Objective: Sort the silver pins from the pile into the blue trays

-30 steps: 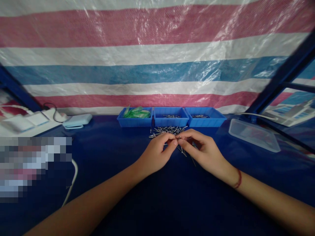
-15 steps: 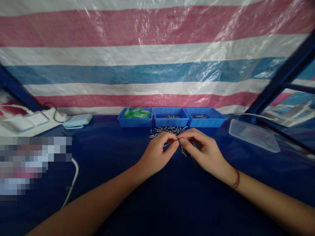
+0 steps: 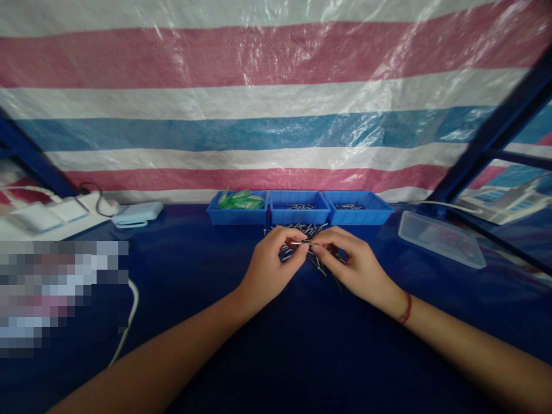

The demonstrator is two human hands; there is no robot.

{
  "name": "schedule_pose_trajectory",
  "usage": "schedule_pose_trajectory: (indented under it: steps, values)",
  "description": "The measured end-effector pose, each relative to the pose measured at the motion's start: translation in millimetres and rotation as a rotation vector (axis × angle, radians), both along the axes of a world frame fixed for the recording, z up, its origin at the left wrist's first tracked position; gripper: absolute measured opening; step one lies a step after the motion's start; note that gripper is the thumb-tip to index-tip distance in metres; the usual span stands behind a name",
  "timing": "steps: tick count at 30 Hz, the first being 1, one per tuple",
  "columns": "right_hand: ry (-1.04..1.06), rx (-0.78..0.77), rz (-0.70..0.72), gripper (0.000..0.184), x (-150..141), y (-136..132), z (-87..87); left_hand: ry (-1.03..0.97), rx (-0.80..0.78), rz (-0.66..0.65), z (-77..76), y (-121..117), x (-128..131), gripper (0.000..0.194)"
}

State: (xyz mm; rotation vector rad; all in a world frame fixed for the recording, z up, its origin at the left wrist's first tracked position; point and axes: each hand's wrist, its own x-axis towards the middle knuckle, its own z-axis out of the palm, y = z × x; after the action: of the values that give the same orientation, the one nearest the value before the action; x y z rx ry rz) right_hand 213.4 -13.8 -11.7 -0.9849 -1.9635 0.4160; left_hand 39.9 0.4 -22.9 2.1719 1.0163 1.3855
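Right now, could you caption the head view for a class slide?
Left hand and right hand hold a pin at a metal pile, three bins behind.

Clock centred on loose pin pile (image 3: 318,264) on table (image 3: 336,356), 12 = away from wearer. Left hand (image 3: 269,263) at 8, right hand (image 3: 357,264) at 4, one pin (image 3: 298,243) between fingertips, above pile. Bin row behind pile: left bin (image 3: 237,217) at 11, bag (image 3: 244,200) inside; middle bin (image 3: 299,218) at 12, right bin (image 3: 360,218) at 1, more pins (image 3: 302,206) in both. Lid (image 3: 442,238) at 3. Case (image 3: 138,213) at 10, power strip (image 3: 64,211) left of it. Striped sheet (image 3: 267,132) behind all, 12.
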Motion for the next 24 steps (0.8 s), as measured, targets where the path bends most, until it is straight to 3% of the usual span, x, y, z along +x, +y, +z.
schedule_pose_trajectory:
  steps: [3,5,8,12,14,20,24]
  values:
    - [-0.021,-0.002,0.050,0.015,-2.2,-1.6,1.5,-0.002,0.008,0.012,0.8,-1.0,0.5,0.011]
    - [0.012,-0.035,0.001,0.018,-1.7,1.1,1.9,-0.024,0.017,0.029,0.8,-1.6,1.2,0.019]
    - [0.167,-0.103,-0.228,0.023,10.2,15.7,1.4,-0.072,0.023,0.047,-0.4,-1.8,2.1,0.032]
    - [0.407,-0.169,-0.583,0.028,47.7,46.3,-1.2,-0.081,0.009,0.024,-0.2,-1.4,2.3,0.027]
    - [0.450,-0.228,-0.670,0.029,65.4,57.7,-3.1,-0.060,0.021,0.021,2.0,-0.2,1.6,0.023]
    - [0.508,-0.358,-0.667,0.033,72.2,60.8,-8.7,0.022,0.058,0.157,7.9,15.4,-10.1,0.015]
    - [0.395,-0.348,-0.525,0.037,53.3,49.5,-8.6,0.363,-0.011,0.153,3.3,27.7,-23.5,0.012]
